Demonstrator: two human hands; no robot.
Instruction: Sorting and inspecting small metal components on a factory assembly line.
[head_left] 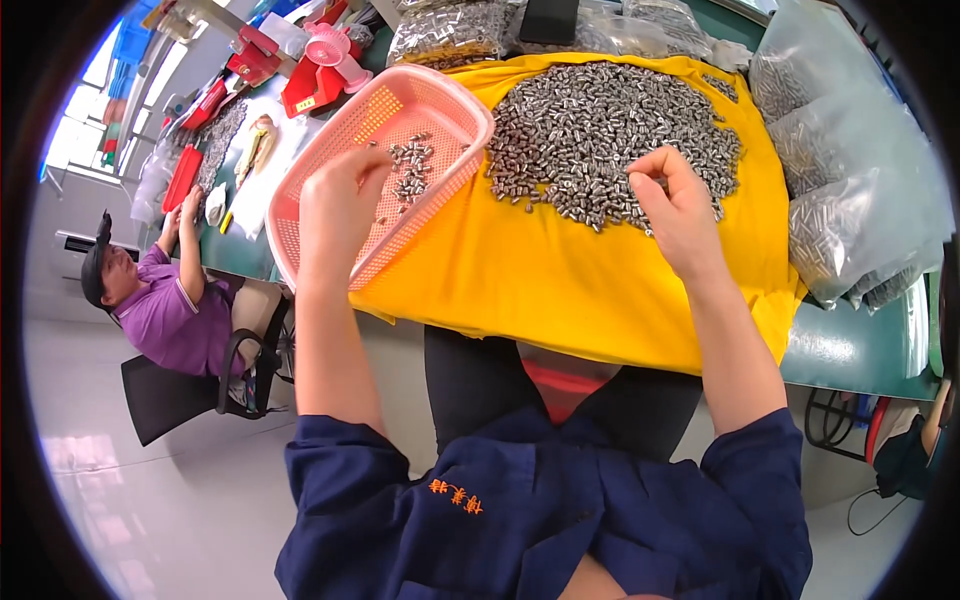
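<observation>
A large heap of small silvery cylindrical metal pieces (pixel 600 130) lies spread over a yellow cloth (pixel 540 285). To its left a pink perforated plastic basket (pixel 287 222) rests tilted at an angle, with a loose cluster of similar metal pieces (pixel 411 170) on its bottom. My left hand (pixel 335 205) hangs over the basket, thumb and fingers pinched together; whatever is between them is too small to make out. Over the heap's right front edge, my right hand (pixel 682 218) is also closed in a pinch, its fingertips hiding what they may hold.
Clear bags of metal parts (pixel 825 215) line the right side, and more bags (pixel 450 35) lie at the back beside a black phone (pixel 549 20). A pink fan (pixel 335 55) and red bins (pixel 312 88) stand back left. A seated person in purple (pixel 185 315) works at the left.
</observation>
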